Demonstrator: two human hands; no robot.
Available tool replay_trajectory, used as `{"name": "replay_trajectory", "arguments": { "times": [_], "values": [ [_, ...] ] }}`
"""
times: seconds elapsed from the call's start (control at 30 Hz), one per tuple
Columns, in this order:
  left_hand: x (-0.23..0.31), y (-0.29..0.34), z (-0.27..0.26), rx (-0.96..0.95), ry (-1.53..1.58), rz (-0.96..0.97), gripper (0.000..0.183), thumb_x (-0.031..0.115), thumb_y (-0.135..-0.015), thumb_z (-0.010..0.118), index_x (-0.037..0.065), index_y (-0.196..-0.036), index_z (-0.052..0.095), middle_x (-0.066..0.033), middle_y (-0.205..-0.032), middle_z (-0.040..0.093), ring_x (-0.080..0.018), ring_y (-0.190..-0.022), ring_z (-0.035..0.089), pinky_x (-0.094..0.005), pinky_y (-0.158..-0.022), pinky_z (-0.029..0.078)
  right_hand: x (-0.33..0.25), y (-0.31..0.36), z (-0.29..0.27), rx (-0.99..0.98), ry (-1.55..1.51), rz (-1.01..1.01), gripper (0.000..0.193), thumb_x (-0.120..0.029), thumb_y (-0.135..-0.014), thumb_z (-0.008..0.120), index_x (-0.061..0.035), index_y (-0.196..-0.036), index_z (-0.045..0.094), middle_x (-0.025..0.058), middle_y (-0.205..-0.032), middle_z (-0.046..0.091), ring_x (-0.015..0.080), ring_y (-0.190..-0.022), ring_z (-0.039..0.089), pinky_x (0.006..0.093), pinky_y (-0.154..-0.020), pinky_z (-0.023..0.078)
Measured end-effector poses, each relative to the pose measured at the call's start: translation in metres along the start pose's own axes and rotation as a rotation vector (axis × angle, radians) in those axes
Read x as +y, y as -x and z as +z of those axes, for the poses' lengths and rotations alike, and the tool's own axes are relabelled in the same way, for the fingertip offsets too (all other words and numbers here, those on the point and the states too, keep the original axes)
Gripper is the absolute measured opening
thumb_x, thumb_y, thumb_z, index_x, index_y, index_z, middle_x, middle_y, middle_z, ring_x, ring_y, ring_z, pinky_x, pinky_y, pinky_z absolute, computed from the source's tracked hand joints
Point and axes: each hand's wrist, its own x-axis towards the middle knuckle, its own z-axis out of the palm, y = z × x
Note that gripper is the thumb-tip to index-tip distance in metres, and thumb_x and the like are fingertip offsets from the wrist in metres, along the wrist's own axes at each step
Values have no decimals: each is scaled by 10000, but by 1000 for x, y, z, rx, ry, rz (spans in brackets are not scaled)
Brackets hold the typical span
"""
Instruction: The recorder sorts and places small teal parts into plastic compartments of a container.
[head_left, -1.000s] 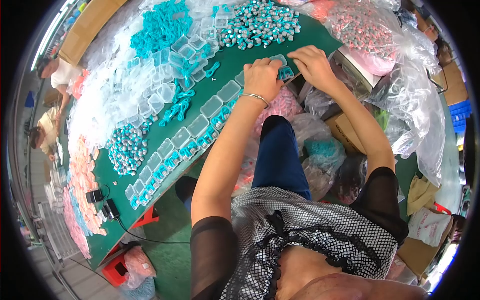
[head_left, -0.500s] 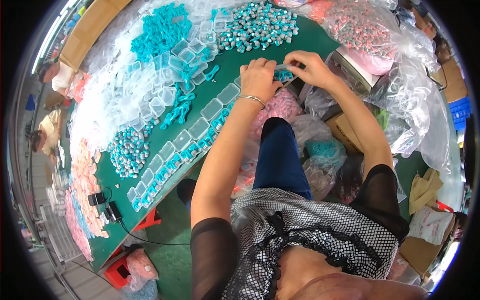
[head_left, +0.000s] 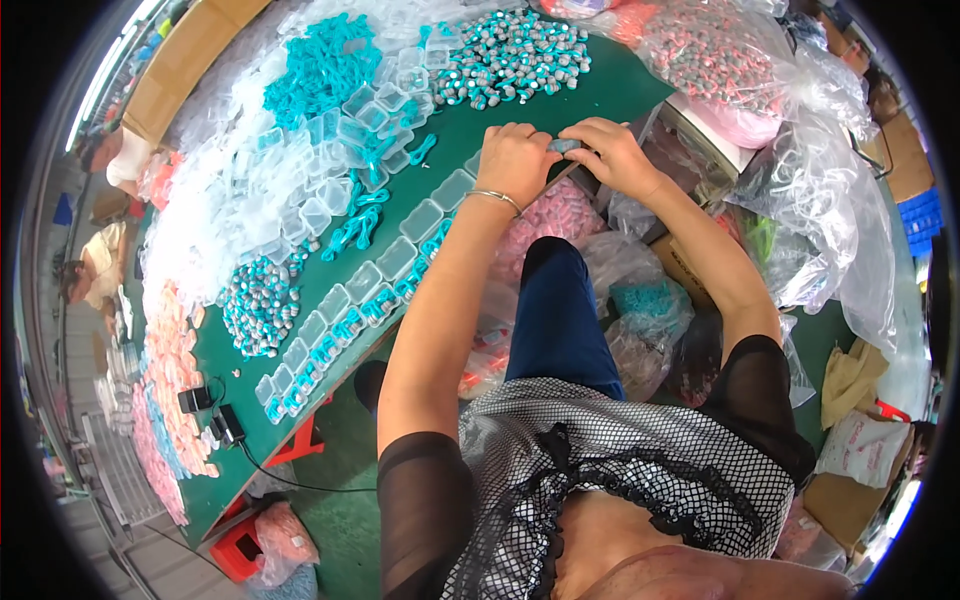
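My left hand (head_left: 515, 165) and my right hand (head_left: 612, 155) meet over the near edge of the green table. Their fingers pinch a small clear plastic box (head_left: 565, 146) from both sides. Most of the box is covered by the fingers, so I cannot see whether its lid is fully closed. Beside my left forearm runs a row of open clear boxes (head_left: 398, 258), lids laid toward the far side. Coiled teal cables (head_left: 378, 303) sit in their near halves.
Beyond the row lie piles of empty clear boxes (head_left: 215, 200), teal cables (head_left: 320, 70) and grey-teal small parts (head_left: 512, 58). Peach pieces (head_left: 170, 360) and black adapters (head_left: 228, 425) are at the left. Plastic bags of parts (head_left: 715, 65) crowd the right; a cardboard box (head_left: 195, 60) stands far left.
My right hand has moved down and left, closer to my left hand. The teal cable that showed in the held box is now hidden between the fingers.
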Motion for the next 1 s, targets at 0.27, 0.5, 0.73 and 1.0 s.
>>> {"name": "replay_trajectory", "arguments": {
  "times": [0.27, 0.5, 0.73, 1.0],
  "values": [
    [-2, 17, -48, 56, -27, -265, 505, 316, -720, 745, 122, -1163, 602, -66, -1130, 586, -275, -1056, 544, -470, -841, 407, 16, -18, 0, 99, 275, -196, 292, -122, -759, 700, -47, -1026, 611, 113, -992, 636, 308, -938, 604, 398, -823, 490],
    [-1, 28, -50, 48, 1, -217, 538, 313, -734, 743, 120, -1205, 567, -91, -1130, 588, -296, -1033, 561, -449, -813, 446, -10, -19, -1, 90, 133, -164, 282, -123, -771, 697, -40, -1030, 622, 124, -992, 635, 308, -934, 611, 393, -807, 498],
    [16, 23, -51, 123, 145, 4, 256, 227, -783, 710, 75, -980, 650, -77, -897, 630, -299, -835, 611, -392, -722, 460, -46, -13, -19, 59, -84, -149, 250, -113, -779, 703, -20, -998, 628, 124, -900, 628, 281, -803, 613, 368, -697, 487],
    [6, 29, -40, 87, 72, -90, 299, 307, -783, 702, 80, -973, 657, -75, -920, 640, -306, -857, 612, -430, -744, 457, -23, -15, -5, 25, 18, -131, 241, -132, -787, 693, -29, -997, 634, 121, -914, 636, 288, -834, 624, 378, -728, 501]
  ]
}}
